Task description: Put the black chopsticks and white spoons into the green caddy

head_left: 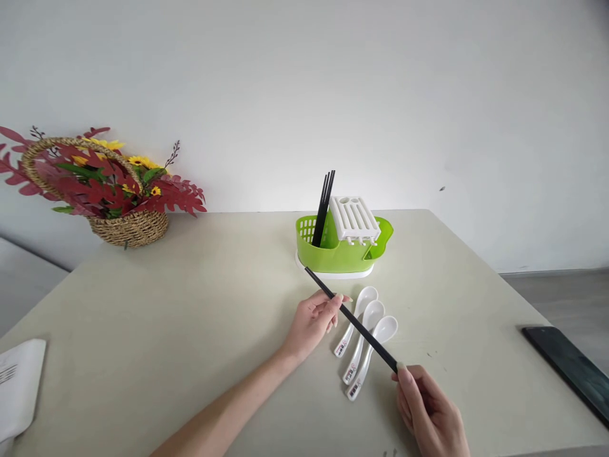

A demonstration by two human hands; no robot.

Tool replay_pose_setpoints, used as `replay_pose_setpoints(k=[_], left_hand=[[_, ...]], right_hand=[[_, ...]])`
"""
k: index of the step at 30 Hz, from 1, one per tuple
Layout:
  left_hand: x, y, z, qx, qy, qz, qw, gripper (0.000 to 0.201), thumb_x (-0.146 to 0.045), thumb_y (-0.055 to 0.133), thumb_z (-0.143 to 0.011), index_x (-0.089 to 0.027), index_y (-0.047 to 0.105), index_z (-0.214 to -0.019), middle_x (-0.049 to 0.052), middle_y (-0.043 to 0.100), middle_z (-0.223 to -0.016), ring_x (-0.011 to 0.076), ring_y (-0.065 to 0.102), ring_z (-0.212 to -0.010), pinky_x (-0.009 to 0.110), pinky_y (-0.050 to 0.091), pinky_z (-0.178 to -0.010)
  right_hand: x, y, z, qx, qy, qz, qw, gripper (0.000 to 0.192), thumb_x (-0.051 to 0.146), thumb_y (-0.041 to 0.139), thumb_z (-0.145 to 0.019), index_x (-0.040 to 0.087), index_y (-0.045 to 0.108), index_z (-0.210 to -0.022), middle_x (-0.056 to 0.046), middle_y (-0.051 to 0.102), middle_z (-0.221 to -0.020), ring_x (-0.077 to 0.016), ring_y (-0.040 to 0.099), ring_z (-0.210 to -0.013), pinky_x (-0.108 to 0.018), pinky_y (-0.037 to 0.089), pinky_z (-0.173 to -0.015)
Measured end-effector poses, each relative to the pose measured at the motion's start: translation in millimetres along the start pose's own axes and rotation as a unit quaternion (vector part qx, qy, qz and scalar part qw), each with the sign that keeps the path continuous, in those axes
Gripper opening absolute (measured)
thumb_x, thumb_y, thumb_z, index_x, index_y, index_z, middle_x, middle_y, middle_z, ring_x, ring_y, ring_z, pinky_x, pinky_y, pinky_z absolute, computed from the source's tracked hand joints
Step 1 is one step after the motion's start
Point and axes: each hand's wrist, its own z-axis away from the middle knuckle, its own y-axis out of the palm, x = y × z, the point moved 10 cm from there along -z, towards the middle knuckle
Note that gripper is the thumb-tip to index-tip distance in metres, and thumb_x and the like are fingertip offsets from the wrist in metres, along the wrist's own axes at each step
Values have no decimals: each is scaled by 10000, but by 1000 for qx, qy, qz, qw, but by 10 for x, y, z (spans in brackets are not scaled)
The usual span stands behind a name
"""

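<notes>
Black chopsticks, lying tight together, slant across the middle of the view between my two hands. My left hand pinches them nearer the thin upper end, with thumb and fingers closed. At the thick lower end, my right hand is closed around them. Under the chopsticks lie three white spoons side by side on the table, bowls pointing away from me. Beyond them stands a green basket on a white base. Several black chopsticks lean upright in its left compartment, and a white slotted holder sits across its middle.
A woven basket of red leaves and yellow flowers stands at the back left by the wall. On the right edge of the table lies a black phone. Part of a white plastic object shows at the left edge.
</notes>
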Motion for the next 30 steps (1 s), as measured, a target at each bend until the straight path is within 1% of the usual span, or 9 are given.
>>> replay_pose_setpoints(k=[3,6,8,9,14,18,21,25,30], left_hand=[[22,-49,-83,33,-26,-11,999,534,-648,748,-864,-125,801,-953,9,634,-637,102,510,-511,248,390,-524],[47,-77,-127,50,-45,22,997,521,-633,794,-823,-126,806,-942,91,770,-905,96,571,-486,263,446,-507],[57,-96,-139,45,-50,48,997,511,-618,817,-807,-126,810,-943,127,784,-1061,102,613,-509,278,501,-536],[68,-102,-143,42,-53,58,996,507,-609,831,-797,-127,812,-952,131,787,-1082,111,636,-532,287,531,-568],[139,-165,-159,7,-69,88,994,511,-563,925,-699,-127,814,-942,103,804,-939,182,742,-724,322,616,-770],[138,-194,-174,-3,-58,102,993,524,-593,904,-720,-121,811,-929,85,789,-813,196,748,-763,342,625,-834],[151,-198,-176,-3,-66,101,993,536,-606,896,-723,-118,818,-930,95,794,-833,207,757,-780,359,631,-852],[170,-259,-156,-31,-84,92,992,512,-573,940,-675,-126,828,-899,104,808,-883,222,768,-824,380,635,-902],[55,-274,-38,-38,-83,100,991,482,-556,924,-718,-137,840,-940,120,815,-1063,220,769,-951,380,599,-1035]], right_hand=[[22,-11,8,-14,2,-8,1000,488,693,618,-933,216,603,-829,57,349,-607,-110,317,-526,-240,253,-472],[44,-18,12,-26,-3,-13,1000,489,692,633,-922,214,614,-825,57,353,-602,-109,320,-516,-241,261,-465],[55,-14,12,-27,-8,-14,1000,489,691,633,-923,213,615,-823,56,356,-599,-109,320,-514,-243,260,-461],[57,-12,11,-26,-10,-13,1000,488,691,632,-924,214,614,-821,57,354,-597,-109,320,-513,-244,259,-459],[49,-27,7,-28,-17,3,999,482,687,623,-931,216,611,-835,56,377,-587,-111,341,-507,-247,273,-465],[50,-35,9,-29,-22,7,999,480,686,618,-936,215,613,-845,56,381,-583,-112,344,-513,-249,271,-479],[60,-37,13,-32,-24,7,999,483,690,618,-935,215,610,-845,57,377,-585,-113,340,-518,-252,266,-487],[75,-29,12,-31,-31,7,999,486,693,618,-932,216,607,-841,57,378,-584,-112,339,-514,-253,265,-492],[45,-6,0,-21,-29,3,999,486,695,616,-929,216,612,-844,60,356,-592,-112,318,-517,-254,246,-491]])
